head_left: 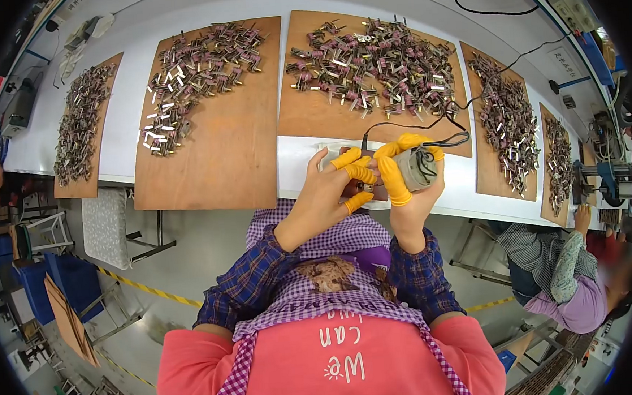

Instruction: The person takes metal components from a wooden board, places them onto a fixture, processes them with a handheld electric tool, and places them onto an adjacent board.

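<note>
The right hand (419, 200), in yellow finger covers (394, 181), is wrapped around a grey cylinder (408, 173) with black wire bunched at its face. The left hand (323, 197) has its fingers bent over a small brown piece (379, 193), just beside the right hand; whether they pinch it cannot be told. The cylinder and both hands are above the near edge of the white tabletop (290, 169), by a wooden board (307, 118) bearing heaped metal parts (424, 75). A black cord (402, 124) loops beyond the hands. A person (579, 293) in a purple top is beside the tabletop at far right
</note>
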A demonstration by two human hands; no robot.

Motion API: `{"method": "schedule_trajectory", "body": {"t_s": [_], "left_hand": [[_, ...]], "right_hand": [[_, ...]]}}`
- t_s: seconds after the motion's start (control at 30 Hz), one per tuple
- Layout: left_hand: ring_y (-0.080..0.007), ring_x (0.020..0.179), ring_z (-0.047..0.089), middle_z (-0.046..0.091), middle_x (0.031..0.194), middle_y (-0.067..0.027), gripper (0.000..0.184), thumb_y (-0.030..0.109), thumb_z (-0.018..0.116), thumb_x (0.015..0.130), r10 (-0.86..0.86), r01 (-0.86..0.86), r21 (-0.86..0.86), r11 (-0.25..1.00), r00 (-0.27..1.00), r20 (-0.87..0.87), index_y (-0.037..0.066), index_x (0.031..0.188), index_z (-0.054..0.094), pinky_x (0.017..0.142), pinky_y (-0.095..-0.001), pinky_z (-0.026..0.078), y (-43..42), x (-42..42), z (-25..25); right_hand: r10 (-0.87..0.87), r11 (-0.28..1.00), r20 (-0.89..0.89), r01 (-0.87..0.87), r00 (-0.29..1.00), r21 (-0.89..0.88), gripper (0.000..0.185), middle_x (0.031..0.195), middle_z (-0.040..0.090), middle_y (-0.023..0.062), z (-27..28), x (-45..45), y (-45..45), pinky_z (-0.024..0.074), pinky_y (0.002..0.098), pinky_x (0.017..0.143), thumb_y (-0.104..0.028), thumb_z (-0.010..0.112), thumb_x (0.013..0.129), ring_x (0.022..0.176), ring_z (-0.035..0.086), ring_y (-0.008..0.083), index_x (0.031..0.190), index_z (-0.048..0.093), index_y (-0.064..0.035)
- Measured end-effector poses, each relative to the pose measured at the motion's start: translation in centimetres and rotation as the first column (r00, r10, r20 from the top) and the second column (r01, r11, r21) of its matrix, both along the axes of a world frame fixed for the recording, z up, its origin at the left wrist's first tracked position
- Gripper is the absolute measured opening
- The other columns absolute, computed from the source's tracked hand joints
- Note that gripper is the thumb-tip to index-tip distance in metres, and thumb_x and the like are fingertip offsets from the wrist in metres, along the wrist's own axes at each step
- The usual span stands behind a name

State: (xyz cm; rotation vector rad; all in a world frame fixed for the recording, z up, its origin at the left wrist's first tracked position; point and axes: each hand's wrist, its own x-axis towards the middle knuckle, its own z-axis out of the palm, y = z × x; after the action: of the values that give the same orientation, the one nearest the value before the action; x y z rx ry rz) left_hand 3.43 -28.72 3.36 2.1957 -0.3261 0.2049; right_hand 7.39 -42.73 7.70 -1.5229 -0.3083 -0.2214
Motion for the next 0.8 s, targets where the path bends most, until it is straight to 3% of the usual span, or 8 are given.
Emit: {"method": "schedule_trajectory", "body": {"t_s": [0.13,0.3,0.63,0.77,0.8], "left_hand": [[-0.0203,0.082,0.061,0.064,0.073,-0.0043,0.021,0.021,0.069,0.079,0.003,-0.003,-0.021,1.000,1.000,-0.007,0.008,0.092,0.059,0.111,-0.0505,0.018,-0.1,0.0,0.0],[-0.0191,0.070,0.057,0.061,0.068,-0.0023,0.020,0.021,0.069,0.079,0.015,-0.015,-0.033,0.999,1.000,-0.020,0.008,0.090,0.059,0.110,-0.0493,0.019,-0.1,0.0,0.0],[-0.0182,0.063,0.054,0.059,0.064,-0.0006,0.020,0.021,0.069,0.079,0.018,-0.013,-0.062,0.998,0.995,0.094,0.007,0.088,0.059,0.110,-0.0479,0.020,-0.3,0.1,-1.1],[-0.0192,0.073,0.057,0.064,0.079,-0.0039,0.022,0.022,0.069,0.079,0.001,-0.003,-0.041,0.999,0.998,-0.062,0.008,0.093,0.059,0.110,-0.0475,0.020,-0.1,-0.2,-0.2],[-0.0192,0.073,0.057,0.064,0.079,-0.0039,0.022,0.022,0.069,0.079,0.002,-0.004,-0.037,0.999,0.998,-0.059,0.008,0.093,0.059,0.110,-0.0475,0.020,0.0,-0.3,0.0]], "right_hand": [[0.014,0.999,0.019,-0.014,1.000,-0.032,0.042,0.098,0.060,0.0127,0.2,-0.1,0.2,0.0531,0.0268,0.072,0.001,0.069,0.079,0.077,0.064,0.0198,0.114,0.047,-0.0001],[0.007,1.000,0.004,-0.007,1.000,0.001,0.046,0.100,0.064,0.0106,0.4,-0.3,0.8,0.0517,0.0259,0.074,-0.005,0.077,0.070,0.083,0.064,0.0182,0.109,0.053,0.0000],[0.036,0.984,0.255,0.011,0.966,-0.178,0.046,0.096,0.065,0.0108,-2.0,-0.4,0.6,0.0531,0.0261,0.070,-0.006,0.078,0.070,0.079,0.065,0.0183,0.108,0.053,0.0015],[0.020,0.998,0.083,-0.024,0.996,0.053,0.047,0.096,0.064,0.0115,-1.3,-0.4,0.9,0.0534,0.0270,0.070,-0.003,0.077,0.071,0.079,0.065,0.0181,0.110,0.051,0.0010],[0.040,0.992,0.050,-0.045,0.998,0.115,0.044,0.095,0.062,0.0130,-0.8,-0.5,0.8,0.0534,0.0277,0.070,-0.001,0.072,0.075,0.080,0.065,0.0205,0.112,0.048,-0.0001]]}}
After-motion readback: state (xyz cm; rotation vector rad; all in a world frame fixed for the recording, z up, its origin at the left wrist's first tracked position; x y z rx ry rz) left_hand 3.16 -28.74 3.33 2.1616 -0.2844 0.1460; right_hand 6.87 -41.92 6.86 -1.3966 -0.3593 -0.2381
